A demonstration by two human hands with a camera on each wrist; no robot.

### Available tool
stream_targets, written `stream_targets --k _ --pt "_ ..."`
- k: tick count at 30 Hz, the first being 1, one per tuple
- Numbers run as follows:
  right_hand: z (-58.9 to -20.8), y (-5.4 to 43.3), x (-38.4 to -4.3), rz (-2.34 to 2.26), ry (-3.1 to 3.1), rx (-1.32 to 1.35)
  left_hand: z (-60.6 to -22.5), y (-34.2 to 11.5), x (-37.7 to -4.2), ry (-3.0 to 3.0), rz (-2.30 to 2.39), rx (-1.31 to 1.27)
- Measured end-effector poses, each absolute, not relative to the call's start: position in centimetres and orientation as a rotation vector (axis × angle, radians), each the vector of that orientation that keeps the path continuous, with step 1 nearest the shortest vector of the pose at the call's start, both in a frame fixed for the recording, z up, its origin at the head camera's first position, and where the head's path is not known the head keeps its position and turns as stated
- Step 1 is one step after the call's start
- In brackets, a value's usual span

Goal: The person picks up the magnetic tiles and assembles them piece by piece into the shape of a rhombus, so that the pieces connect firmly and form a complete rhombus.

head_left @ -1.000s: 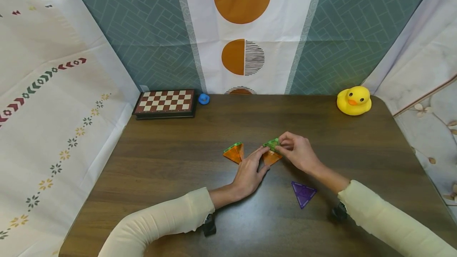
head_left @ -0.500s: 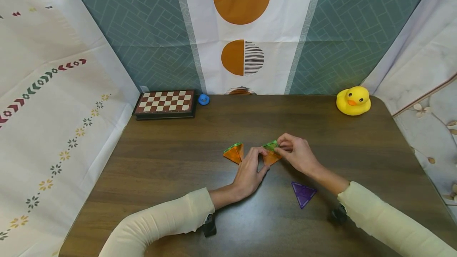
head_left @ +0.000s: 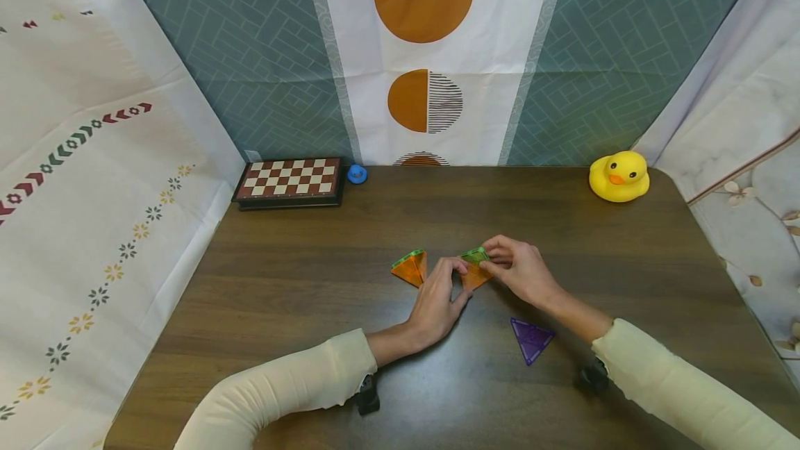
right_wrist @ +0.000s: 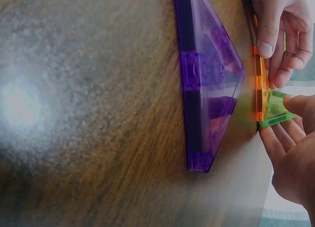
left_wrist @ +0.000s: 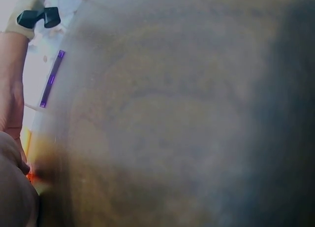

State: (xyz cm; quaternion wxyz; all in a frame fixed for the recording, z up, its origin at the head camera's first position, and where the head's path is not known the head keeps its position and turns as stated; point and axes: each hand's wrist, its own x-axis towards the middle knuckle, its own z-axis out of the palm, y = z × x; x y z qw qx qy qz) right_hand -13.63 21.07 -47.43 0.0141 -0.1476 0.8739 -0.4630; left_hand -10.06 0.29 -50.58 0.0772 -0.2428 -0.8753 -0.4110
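Note:
My right hand (head_left: 523, 275) pinches a translucent green magnetic tile (head_left: 476, 255) between thumb and fingers. In the right wrist view the green tile (right_wrist: 275, 108) rises at an angle from the edge of a triangular orange magnetic tile (right_wrist: 259, 84). My left hand (head_left: 436, 307) holds that orange tile on its left side, thumb at its near corner and fingers bent over it. Left of that hand stands a small orange piece with a green edge (head_left: 410, 269). Nearer the front, a purple triangular tile (head_left: 531, 340) lies flat.
At the back left of the wooden table (head_left: 300, 339) sits a chessboard box (head_left: 289, 182), with a small blue object (head_left: 357, 173) beside it. A yellow rubber duck (head_left: 619, 177) stands at the back right. Curtains and cloths hang behind and along the sides.
The green tile has come down slightly toward the orange tile, the right hand with it. My left fingers have bent and drawn back a little. The other tiles have stayed put.

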Motion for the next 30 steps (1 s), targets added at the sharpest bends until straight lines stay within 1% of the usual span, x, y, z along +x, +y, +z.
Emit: stream_targets --k 21,30 --pt "-47.4 21.9 -13.2 -1.366 2.722 -0.522 -50.8 0.2 -10.2 -2.625 -1.237 -0.723" --pt "-47.2 22.9 -12.2 -1.301 2.748 -0.6 -50.9 0.2 -10.2 -2.624 -1.242 -0.719"
